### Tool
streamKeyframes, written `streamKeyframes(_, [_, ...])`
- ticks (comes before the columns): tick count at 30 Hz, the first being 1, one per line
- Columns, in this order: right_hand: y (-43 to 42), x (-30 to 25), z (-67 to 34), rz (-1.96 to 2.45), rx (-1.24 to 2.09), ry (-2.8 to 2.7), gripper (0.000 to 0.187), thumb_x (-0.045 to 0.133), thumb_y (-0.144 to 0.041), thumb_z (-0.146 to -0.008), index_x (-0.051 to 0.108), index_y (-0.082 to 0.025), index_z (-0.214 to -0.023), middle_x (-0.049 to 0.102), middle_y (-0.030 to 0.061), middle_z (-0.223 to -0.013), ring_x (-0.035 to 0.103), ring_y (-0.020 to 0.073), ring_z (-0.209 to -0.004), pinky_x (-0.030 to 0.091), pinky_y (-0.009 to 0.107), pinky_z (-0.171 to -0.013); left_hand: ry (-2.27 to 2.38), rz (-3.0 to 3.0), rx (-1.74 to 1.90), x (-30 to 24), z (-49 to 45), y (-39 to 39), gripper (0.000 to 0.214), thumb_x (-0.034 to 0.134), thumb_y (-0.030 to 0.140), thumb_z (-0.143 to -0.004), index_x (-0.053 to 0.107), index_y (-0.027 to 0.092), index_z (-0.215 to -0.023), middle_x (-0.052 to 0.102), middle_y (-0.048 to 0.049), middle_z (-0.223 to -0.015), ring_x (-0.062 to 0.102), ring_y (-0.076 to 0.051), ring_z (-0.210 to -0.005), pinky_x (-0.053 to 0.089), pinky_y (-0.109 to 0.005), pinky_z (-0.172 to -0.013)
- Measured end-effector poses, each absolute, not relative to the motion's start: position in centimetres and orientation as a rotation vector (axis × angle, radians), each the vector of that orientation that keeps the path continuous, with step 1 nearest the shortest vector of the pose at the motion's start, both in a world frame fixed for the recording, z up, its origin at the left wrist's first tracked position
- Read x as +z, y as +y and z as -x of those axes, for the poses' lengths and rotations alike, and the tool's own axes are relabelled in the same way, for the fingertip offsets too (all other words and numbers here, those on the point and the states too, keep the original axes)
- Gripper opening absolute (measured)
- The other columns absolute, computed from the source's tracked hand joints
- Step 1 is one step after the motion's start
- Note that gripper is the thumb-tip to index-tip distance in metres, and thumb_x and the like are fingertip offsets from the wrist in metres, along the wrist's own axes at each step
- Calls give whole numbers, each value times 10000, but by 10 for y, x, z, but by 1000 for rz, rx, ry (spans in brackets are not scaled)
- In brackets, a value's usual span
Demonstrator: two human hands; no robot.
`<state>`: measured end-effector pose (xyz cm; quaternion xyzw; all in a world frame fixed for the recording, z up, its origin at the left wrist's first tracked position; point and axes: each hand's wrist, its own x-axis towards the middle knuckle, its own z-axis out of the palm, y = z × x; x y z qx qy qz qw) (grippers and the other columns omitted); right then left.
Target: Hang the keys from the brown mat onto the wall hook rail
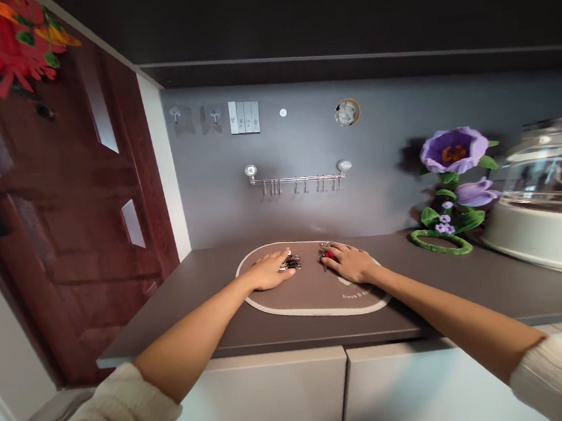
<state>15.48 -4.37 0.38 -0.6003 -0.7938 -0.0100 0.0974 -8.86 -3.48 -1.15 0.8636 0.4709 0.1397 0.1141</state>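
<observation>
Both of my hands rest on a brown oval mat (315, 300) with a pale rim, on the dark counter. My left hand (269, 271) lies palm down with its fingers stretched out. Dark and silvery keys (292, 262) show at its fingertips, partly covered. Across a gap, my right hand (351, 263) lies palm down too, its fingers extended over a second bunch of small metal things, which look like keys, with a red piece (329, 256) among them. The fingers hide much of that bunch. Neither hand visibly grips anything.
A rail with several hooks (298, 180) is fixed to the grey wall behind the mat. On the right stand a purple fabric flower (454, 151) with a green ring base and a white appliance with a clear cover (543, 223). A dark red door (73, 192) is at left.
</observation>
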Motion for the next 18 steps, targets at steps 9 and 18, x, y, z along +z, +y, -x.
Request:
streamKeyframes(9, [-53, 23, -161, 1670, 320, -2551, 683, 294, -715, -710, 353, -371, -1298, 160, 1, -1452, 15, 354, -1319, -34, 617, -980, 1133, -2603, 169, 6, 80, -61, 719, 253, 687, -733, 123, 358, -1359, 16, 11, -1459, -19, -249, -1337, 19, -515, -1039])
streamKeyframes(18, [-52, 65, -153, 1310, 301, -2300, 469, 472, -418, -799, 526, -135, -1169, 489, 141, -1249, 447, 249, -1152, 314, 379, -986, 1615, -2395, 694, 34, 78, -51, 729, 265, 642, -764, 349, 160, -1305, 272, -126, -1404, 212, -268, -1303, 172, -437, -1041])
